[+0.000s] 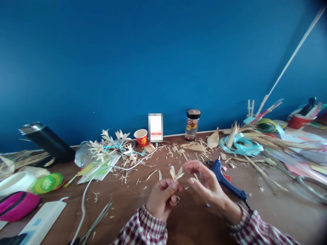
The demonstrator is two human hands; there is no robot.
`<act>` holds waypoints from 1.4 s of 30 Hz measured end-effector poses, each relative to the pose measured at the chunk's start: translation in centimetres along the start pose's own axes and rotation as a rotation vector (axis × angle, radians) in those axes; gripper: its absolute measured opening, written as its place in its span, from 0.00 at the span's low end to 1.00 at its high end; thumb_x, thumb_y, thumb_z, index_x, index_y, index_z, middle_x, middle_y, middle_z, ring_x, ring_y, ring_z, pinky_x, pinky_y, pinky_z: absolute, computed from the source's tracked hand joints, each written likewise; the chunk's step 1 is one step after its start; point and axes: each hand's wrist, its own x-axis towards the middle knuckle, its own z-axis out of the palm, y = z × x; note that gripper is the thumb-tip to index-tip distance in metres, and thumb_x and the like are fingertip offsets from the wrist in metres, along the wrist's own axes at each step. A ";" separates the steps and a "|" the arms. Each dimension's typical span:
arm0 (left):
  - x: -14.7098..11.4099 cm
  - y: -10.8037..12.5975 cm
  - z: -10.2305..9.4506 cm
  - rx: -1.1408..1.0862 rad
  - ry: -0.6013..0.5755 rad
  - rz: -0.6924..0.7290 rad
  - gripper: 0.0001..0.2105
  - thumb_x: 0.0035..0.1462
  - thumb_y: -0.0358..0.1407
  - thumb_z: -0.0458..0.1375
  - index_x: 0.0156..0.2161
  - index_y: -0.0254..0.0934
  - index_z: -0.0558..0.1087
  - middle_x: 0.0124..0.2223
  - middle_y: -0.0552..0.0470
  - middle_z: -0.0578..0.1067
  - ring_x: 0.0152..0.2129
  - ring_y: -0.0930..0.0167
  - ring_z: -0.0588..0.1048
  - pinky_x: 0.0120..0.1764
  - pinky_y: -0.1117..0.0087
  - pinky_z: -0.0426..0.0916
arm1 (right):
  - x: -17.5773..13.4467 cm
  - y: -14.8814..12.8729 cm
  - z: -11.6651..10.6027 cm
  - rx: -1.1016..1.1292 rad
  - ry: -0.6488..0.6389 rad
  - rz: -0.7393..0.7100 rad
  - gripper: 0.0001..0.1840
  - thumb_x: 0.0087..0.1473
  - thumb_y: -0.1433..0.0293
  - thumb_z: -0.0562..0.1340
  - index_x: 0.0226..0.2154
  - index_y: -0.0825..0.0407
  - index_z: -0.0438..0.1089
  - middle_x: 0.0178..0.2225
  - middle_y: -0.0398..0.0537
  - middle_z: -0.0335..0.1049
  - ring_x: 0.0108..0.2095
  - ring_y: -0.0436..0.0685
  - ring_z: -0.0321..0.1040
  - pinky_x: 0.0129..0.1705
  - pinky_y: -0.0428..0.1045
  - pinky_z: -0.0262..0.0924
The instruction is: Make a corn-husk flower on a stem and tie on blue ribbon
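My left hand (pixel 165 195) is closed, thumb against fingers, around the base of a small husk flower (pixel 176 174) whose pale, pointed petals spread upward. My right hand (pixel 206 182) hovers just to the right of it, thumb and fingers apart and curved. A pale sliver shows between that thumb and the fingers; whether it is touched there I cannot tell. Right of this hand lies a blue glue gun (pixel 224 180) with its nozzle toward the wall. A loose petal-shaped piece of husk (pixel 160 175) is just beyond my left hand.
Finished-looking husk flowers (pixel 109 144) on blue stems lie back left, near a red paper cup (pixel 141 137), a phone (pixel 155 127) and a lidded jar (pixel 193 125). Scissors (pixel 95 224) and a white cable (pixel 83 204) lie at left. Blue ribbon (pixel 240 145) and husk strips crowd the right.
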 end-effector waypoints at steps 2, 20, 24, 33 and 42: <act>0.0 -0.1 -0.1 0.014 0.013 0.014 0.16 0.29 0.36 0.70 0.19 0.31 0.67 0.16 0.52 0.73 0.07 0.85 0.61 0.10 0.85 0.50 | 0.0 0.0 0.1 -0.005 -0.008 0.000 0.11 0.53 0.64 0.58 0.40 0.49 0.64 0.42 0.50 0.65 0.44 0.58 0.62 0.42 0.53 0.58; 0.0 -1.0 -0.3 0.131 -0.028 0.136 0.15 0.31 0.37 0.69 0.22 0.33 0.67 0.18 0.55 0.73 0.09 0.82 0.63 0.13 0.81 0.53 | 1.3 -3.7 0.2 -0.266 -0.059 -0.041 0.07 0.50 0.69 0.60 0.35 0.50 0.68 0.48 0.52 0.59 0.49 0.60 0.58 0.50 0.56 0.55; -0.1 -1.1 -0.1 0.157 -0.015 0.124 0.16 0.31 0.38 0.69 0.22 0.33 0.67 0.18 0.55 0.73 0.08 0.82 0.63 0.12 0.82 0.51 | 1.6 -3.3 0.4 -0.211 -0.073 0.022 0.07 0.50 0.68 0.60 0.35 0.51 0.68 0.47 0.52 0.61 0.46 0.59 0.61 0.46 0.55 0.58; -0.4 -0.6 0.1 0.101 -0.076 0.038 0.15 0.35 0.40 0.67 0.25 0.31 0.73 0.20 0.52 0.74 0.10 0.83 0.65 0.12 0.84 0.55 | 1.8 -2.6 0.3 -0.106 -0.113 0.077 0.06 0.52 0.70 0.59 0.26 0.52 0.69 0.43 0.51 0.65 0.51 0.59 0.58 0.49 0.55 0.56; -0.3 -1.4 -0.1 0.320 -0.014 0.187 0.12 0.44 0.41 0.62 0.26 0.30 0.74 0.22 0.52 0.74 0.12 0.81 0.66 0.15 0.81 0.59 | 1.2 -2.5 0.2 -0.289 -0.060 0.009 0.05 0.51 0.72 0.60 0.26 0.51 0.70 0.42 0.49 0.65 0.47 0.58 0.61 0.48 0.55 0.55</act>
